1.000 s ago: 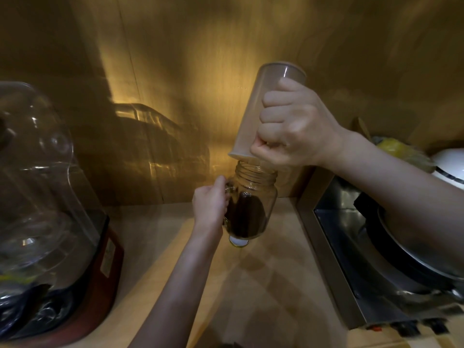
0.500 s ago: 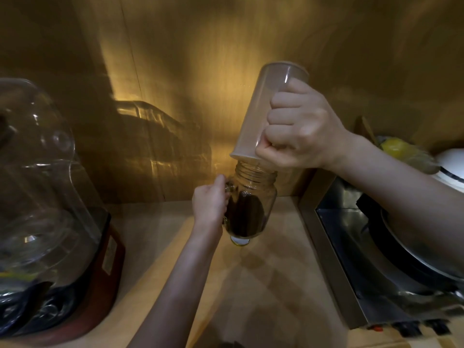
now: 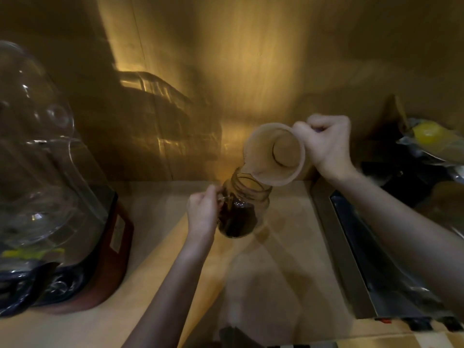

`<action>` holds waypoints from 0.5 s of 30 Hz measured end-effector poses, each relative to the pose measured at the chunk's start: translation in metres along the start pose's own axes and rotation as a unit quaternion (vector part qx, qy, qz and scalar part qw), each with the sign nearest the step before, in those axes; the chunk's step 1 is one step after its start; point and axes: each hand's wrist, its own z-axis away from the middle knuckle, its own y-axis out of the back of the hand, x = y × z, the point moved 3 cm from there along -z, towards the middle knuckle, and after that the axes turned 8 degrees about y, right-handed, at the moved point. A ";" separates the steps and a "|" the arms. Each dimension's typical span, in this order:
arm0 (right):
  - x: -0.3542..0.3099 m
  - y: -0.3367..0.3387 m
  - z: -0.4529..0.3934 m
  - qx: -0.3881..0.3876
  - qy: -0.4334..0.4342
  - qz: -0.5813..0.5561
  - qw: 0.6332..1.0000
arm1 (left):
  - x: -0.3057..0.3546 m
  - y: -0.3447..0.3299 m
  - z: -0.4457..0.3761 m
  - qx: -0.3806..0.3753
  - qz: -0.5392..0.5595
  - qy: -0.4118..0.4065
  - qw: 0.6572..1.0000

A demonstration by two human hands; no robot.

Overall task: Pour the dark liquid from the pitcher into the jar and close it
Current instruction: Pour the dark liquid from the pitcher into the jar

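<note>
A clear glass jar (image 3: 244,209) with a threaded neck stands on the wooden counter, its lower half holding dark liquid. My left hand (image 3: 203,214) grips the jar's handle on its left side. My right hand (image 3: 326,144) is closed on the handle of a clear plastic pitcher (image 3: 275,154). The pitcher is tipped so its open mouth faces me, with its spout resting at the jar's rim. The pitcher looks empty inside. No lid is visible.
A blender with a clear dome cover and red base (image 3: 50,197) fills the left side. A steel stove (image 3: 376,259) with a dark pan runs along the right. A wrapped yellow item (image 3: 431,136) lies at the far right. A wooden wall stands behind.
The pitcher has swung down from nearly upside down over the jar to a lower, sideways tilt with its mouth toward me. My right hand moved right and down. The left hand kept hold of the jar.
</note>
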 end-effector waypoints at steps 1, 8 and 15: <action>0.013 -0.004 0.008 0.024 -0.069 -0.036 0.997 | -0.006 0.004 -0.003 0.000 0.011 0.007 1.000; 0.087 -0.070 0.063 0.158 -0.422 -0.206 0.869 | -0.039 0.029 -0.027 0.092 0.024 0.023 0.995; 0.125 -0.145 0.102 0.133 -0.559 -0.222 0.787 | -0.071 0.043 -0.058 0.138 0.001 -0.024 0.990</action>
